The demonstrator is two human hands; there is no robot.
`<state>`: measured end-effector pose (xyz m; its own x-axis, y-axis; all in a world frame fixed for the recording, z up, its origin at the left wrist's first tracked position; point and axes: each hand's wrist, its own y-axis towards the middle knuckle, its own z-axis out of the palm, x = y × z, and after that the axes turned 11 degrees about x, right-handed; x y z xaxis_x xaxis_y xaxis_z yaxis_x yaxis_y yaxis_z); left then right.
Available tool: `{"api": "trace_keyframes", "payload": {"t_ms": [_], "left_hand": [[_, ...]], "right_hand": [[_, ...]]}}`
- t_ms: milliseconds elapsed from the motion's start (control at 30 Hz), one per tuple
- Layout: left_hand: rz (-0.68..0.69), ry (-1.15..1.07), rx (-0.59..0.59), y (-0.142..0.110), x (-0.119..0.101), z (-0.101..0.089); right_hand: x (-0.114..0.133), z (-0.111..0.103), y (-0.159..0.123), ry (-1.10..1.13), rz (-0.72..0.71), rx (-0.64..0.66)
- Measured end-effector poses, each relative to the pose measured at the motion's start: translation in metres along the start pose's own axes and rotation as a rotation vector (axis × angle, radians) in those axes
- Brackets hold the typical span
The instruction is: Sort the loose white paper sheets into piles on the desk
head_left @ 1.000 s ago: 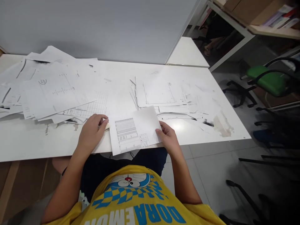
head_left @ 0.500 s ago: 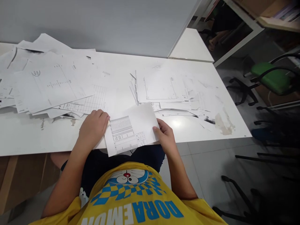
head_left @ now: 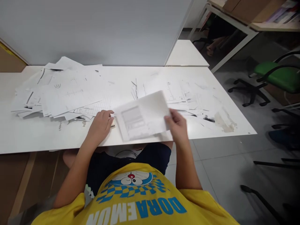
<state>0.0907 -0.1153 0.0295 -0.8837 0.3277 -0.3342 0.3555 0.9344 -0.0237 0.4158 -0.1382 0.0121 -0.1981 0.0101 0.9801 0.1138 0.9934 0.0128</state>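
My right hand [head_left: 178,126] pinches the right edge of a white printed paper sheet [head_left: 154,109], thumb on top. The sheet is tilted above the front of the table and blurred by motion; a printed table shows on its left part. My left hand [head_left: 99,127] rests on the table, left of the sheet and apart from it. Its fingers are curled around a small beige piece with a dark mark [head_left: 112,125], mostly hidden under the hand. Behind the sheet lies a stack of printed papers [head_left: 175,90], partly covered by it.
A large messy paper pile [head_left: 63,93] spreads over the left of the white table [head_left: 35,137]. A grey partition [head_left: 105,31] stands behind. To the right are a green chair [head_left: 276,75] and, further back, a person's foot [head_left: 212,50].
The sheet has left my left hand and moved up and right in my right hand. My left hand stays near the table's front edge. The camera view has shifted.
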Motion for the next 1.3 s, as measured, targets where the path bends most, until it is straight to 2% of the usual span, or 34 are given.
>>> {"api": "trace_keyframes", "payload": {"t_ms": [100, 167, 267, 300, 400, 467, 633, 800, 867, 967, 1000, 1067, 1133, 1200, 1267, 1300], "left_hand": [[-0.013, 0.065, -0.071, -0.004, 0.015, -0.017], [-0.076, 0.146, -0.127, -0.005, 0.035, -0.034], [-0.226, 0.29, -0.203, -0.009, 0.078, -0.059], [-0.256, 0.326, -0.186, -0.011, 0.093, -0.065], [-0.306, 0.352, -0.157, -0.017, 0.13, -0.074], [-0.305, 0.351, -0.157, -0.021, 0.143, -0.075], [-0.301, 0.411, -0.157, -0.024, 0.151, -0.086], [-0.405, 0.455, -0.087, -0.019, 0.164, -0.112], [-0.46, 0.399, -0.126, -0.017, 0.165, -0.118], [-0.519, 0.3, -0.366, -0.02, 0.147, -0.116], [-0.515, 0.279, -0.47, -0.022, 0.134, -0.112], [-0.479, 0.299, -0.561, -0.029, 0.1, -0.099], [-0.407, 0.275, -0.582, -0.036, 0.06, -0.079], [-0.353, 0.218, -0.576, -0.042, 0.02, -0.058], [-0.325, 0.122, -0.622, -0.046, -0.012, -0.038], [-0.314, 0.066, -0.65, -0.047, -0.024, -0.03]], "right_hand": [[-0.003, -0.033, 0.048, -0.15, -0.162, -0.237], [-0.011, -0.045, 0.085, -0.294, -0.177, -0.274], [-0.028, -0.043, 0.123, -0.598, -0.13, -0.283], [-0.033, -0.039, 0.129, -0.683, -0.134, -0.292], [-0.048, -0.028, 0.13, -0.802, -0.199, -0.316], [-0.055, -0.026, 0.126, -0.801, -0.24, -0.327], [-0.062, -0.027, 0.122, -0.746, -0.237, -0.277], [-0.058, -0.024, 0.122, -0.713, -0.231, -0.251], [-0.054, -0.024, 0.121, -0.7, -0.246, -0.251], [-0.038, -0.02, 0.111, -0.632, -0.29, -0.263], [-0.03, -0.015, 0.104, -0.581, -0.307, -0.266], [-0.013, 0.002, 0.082, -0.407, -0.318, -0.221], [0.005, 0.028, 0.054, -0.104, -0.256, -0.017], [0.019, 0.058, 0.026, 0.263, -0.124, 0.361], [0.03, 0.085, 0.003, 0.558, -0.018, 0.56], [0.034, 0.094, -0.006, 0.649, 0.017, 0.61]]}}
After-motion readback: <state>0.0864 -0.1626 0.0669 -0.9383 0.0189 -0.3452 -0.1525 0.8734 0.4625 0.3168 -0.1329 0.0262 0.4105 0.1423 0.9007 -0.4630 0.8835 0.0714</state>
